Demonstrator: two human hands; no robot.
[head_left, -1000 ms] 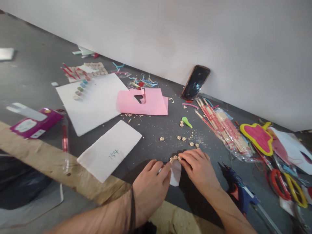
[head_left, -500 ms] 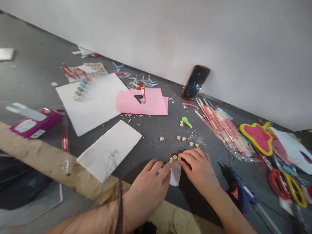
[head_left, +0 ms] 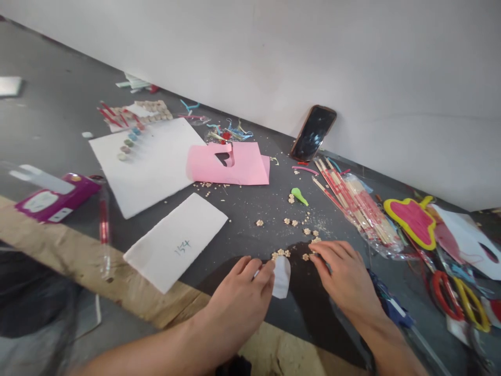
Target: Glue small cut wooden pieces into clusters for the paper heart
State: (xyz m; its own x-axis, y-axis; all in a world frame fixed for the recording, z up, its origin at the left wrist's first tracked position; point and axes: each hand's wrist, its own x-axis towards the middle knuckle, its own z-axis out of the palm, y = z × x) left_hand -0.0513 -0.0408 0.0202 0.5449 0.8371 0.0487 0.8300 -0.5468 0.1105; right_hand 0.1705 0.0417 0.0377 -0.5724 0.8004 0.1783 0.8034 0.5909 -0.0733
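My left hand (head_left: 243, 295) has its fingers curled over the left side of a small white paper piece (head_left: 282, 279), steadying it on the dark table. Several tiny beige flower-shaped pieces (head_left: 281, 254) line the paper's top edge, close to the index fingertip. To the right, my right hand (head_left: 348, 277) brings thumb and index finger together at another flower-shaped piece (head_left: 306, 257); the exact contact is partly hidden by the fingers. More loose flower-shaped pieces (head_left: 290, 222) lie just beyond both hands.
White board (head_left: 156, 167), card marked 154 (head_left: 176, 243) and pink sheet (head_left: 246, 167) lie left and ahead. A phone (head_left: 314, 133) leans on the wall. Wrapped sticks (head_left: 368, 209), red-handled scissors (head_left: 446, 295) and a blue glue gun (head_left: 393, 308) lie right. A green piece (head_left: 299, 196) lies ahead.
My right hand has moved right, away from the row at the paper's top edge, to the loose flower-shaped pieces. More of the paper shows now. My left hand stays in place.
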